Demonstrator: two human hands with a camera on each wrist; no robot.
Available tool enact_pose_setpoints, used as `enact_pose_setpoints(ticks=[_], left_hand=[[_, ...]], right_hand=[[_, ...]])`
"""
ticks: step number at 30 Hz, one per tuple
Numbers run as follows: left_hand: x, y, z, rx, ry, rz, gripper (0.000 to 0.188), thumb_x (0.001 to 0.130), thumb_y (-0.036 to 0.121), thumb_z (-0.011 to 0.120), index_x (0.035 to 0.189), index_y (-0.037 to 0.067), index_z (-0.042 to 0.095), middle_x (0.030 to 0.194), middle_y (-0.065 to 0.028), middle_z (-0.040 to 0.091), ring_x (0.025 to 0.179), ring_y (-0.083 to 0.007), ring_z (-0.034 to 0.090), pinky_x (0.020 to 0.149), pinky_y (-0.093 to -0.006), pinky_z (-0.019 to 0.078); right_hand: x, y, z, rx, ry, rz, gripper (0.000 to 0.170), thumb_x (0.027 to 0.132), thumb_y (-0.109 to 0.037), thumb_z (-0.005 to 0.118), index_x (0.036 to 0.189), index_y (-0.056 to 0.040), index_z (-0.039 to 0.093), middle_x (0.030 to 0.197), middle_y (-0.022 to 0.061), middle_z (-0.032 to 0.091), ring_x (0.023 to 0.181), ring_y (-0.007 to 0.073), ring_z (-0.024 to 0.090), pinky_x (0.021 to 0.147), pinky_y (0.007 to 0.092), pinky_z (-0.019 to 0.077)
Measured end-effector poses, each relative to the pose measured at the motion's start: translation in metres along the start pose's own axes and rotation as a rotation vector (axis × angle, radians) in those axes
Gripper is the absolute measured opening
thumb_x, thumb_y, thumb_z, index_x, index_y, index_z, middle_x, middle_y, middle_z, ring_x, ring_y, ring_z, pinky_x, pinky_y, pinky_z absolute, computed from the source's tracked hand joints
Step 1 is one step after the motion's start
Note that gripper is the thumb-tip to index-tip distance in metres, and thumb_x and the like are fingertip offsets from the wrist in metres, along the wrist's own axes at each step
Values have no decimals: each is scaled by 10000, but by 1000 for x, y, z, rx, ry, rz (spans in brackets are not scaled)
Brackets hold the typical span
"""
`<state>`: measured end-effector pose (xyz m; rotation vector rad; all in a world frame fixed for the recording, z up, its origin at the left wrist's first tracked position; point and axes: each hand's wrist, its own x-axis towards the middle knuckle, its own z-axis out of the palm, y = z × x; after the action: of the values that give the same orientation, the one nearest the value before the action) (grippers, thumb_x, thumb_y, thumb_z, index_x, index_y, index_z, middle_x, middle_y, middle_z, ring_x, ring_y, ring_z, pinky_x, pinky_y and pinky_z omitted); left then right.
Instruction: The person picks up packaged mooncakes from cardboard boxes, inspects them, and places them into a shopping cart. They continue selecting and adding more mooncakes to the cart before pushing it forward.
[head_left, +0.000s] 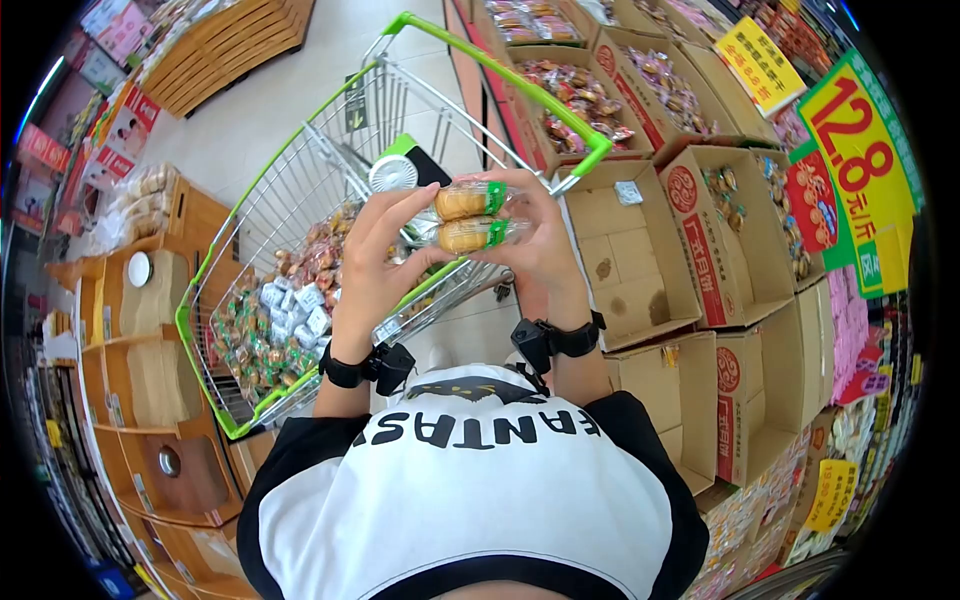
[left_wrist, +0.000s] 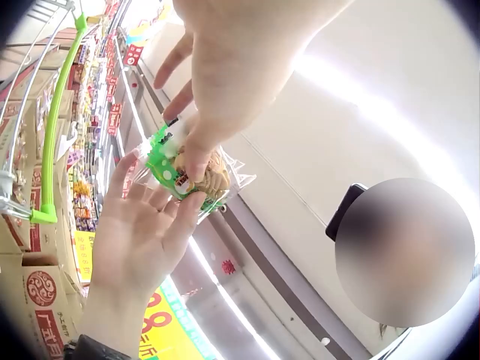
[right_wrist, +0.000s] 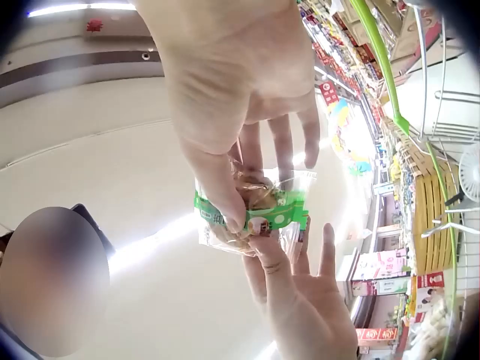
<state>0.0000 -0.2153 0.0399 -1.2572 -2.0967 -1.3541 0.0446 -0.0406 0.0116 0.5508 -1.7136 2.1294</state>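
Two round, golden-brown wrapped pastries, an upper wrapped pastry (head_left: 466, 202) and a lower wrapped pastry (head_left: 465, 237), are held side by side in front of the chest. Their wrappers are clear plastic with a green printed band (right_wrist: 279, 214). My left hand (head_left: 378, 240) grips them from the left, and its thumb presses the wrapper in the left wrist view. From the other side my right hand (head_left: 545, 235) pinches the green ends, its thumb (right_wrist: 225, 202) on the band. Both hands hold the pastries above the shopping cart's (head_left: 565, 115) near side.
Loose wrapped snacks (head_left: 265, 345) and white packets (head_left: 295, 312) lie in the cart, under a round white slotted disc (head_left: 393, 173). Cardboard boxes (head_left: 640, 270) line the right, some with wrapped pastries. Wooden shelving (head_left: 165, 380) stands left. A yellow price sign (head_left: 860, 175) rises far right.
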Motion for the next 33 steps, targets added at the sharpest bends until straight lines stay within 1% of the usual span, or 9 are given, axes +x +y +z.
enact_pose_setpoints(ticks=[9,11,17,19,21,23,26,28,33], left_hand=[[-37,-28,-49,51,69,-110,591,524,99,743,1070,54,520,918,-102,565,840,-229,547,718,-319,432],[-46,-33,-58,68,87,-153,592,535,99,741,1078,50,510,926,-102,565,838,-220,551,722,-316,433],[-83,-51,-87,-31,66,-565,493,655,143,694,1077,17,474,899,-103,584,810,-198,572,736,-287,441],[-102,-62,-95,37,61,-594,442,705,167,665,1068,10,467,870,-101,587,782,-177,575,702,-273,445],[-119,-69,-105,-162,7,-851,366,746,170,633,1038,15,474,831,-90,590,755,-141,568,668,-252,442],[-147,-86,-108,-419,68,-961,285,799,176,582,1009,17,474,803,-52,584,717,-105,554,630,-232,431],[-181,-102,-118,-444,104,-1023,251,842,189,518,1007,3,482,781,-26,543,713,-78,527,602,-207,425],[-195,-102,-124,-509,177,-1202,279,853,253,496,994,12,500,804,-24,542,737,-72,530,623,-211,428],[-229,-102,-143,-310,233,-1240,292,824,292,533,863,4,547,773,-39,568,699,-91,533,579,-221,417]], right_hand=[[22,31,50,-122,-121,-22,591,545,-64,761,1063,-41,478,1059,76,527,1001,162,498,890,314,371],[26,39,62,-163,-137,80,587,561,-87,754,1076,-43,475,1041,73,540,974,162,516,880,308,380],[38,72,102,-54,-215,354,555,628,-135,728,1085,9,449,955,102,569,896,146,554,769,267,442],[40,90,114,-108,-279,624,529,657,-97,696,1114,-10,445,968,80,549,887,114,533,751,239,434],[42,100,130,-213,-355,656,505,695,-171,673,1119,-6,454,917,84,565,820,102,542,702,226,441],[42,116,148,-318,-442,646,497,723,-247,648,1111,0,460,860,78,576,730,90,541,635,211,435],[37,159,171,-333,-534,698,502,745,-306,623,1098,14,463,826,84,576,657,91,532,562,222,425],[31,177,188,-363,-564,727,540,755,-315,614,1133,22,426,782,90,569,617,104,531,519,235,420],[20,205,227,-458,-648,726,661,742,-330,626,1199,43,326,788,103,576,629,116,550,516,227,436]])
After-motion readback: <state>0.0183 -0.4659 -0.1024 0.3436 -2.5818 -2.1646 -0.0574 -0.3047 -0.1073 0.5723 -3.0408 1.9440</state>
